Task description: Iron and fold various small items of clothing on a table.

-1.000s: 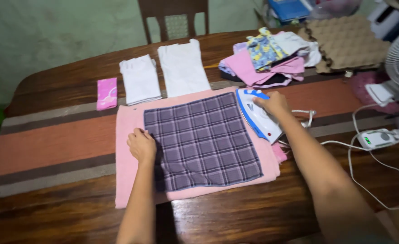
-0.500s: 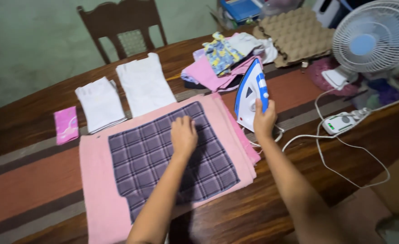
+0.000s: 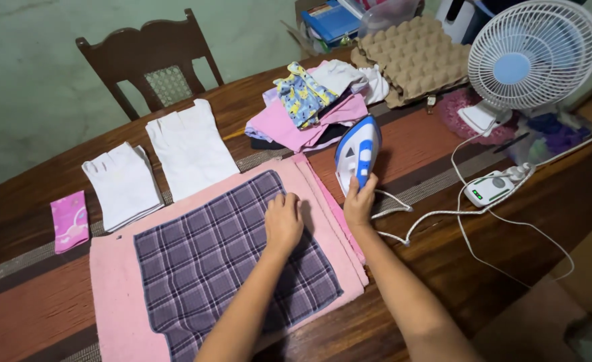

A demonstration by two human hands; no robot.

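Right hand (image 3: pixel 359 201) hides the iron (image 3: pixel 357 153) handle it grips; left hand (image 3: pixel 283 221) lies flat on plaid cloth (image 3: pixel 208 261).

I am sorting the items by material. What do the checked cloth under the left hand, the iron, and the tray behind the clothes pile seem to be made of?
Checked cloth: looks like thin woven fabric, matte, lying flat with soft edges under the left hand.
Iron: blue and white shell, smooth and slightly glossy, probably plastic; the right hand holds it upright.
Egg tray: dull brown, moulded cups, likely pressed paper pulp.
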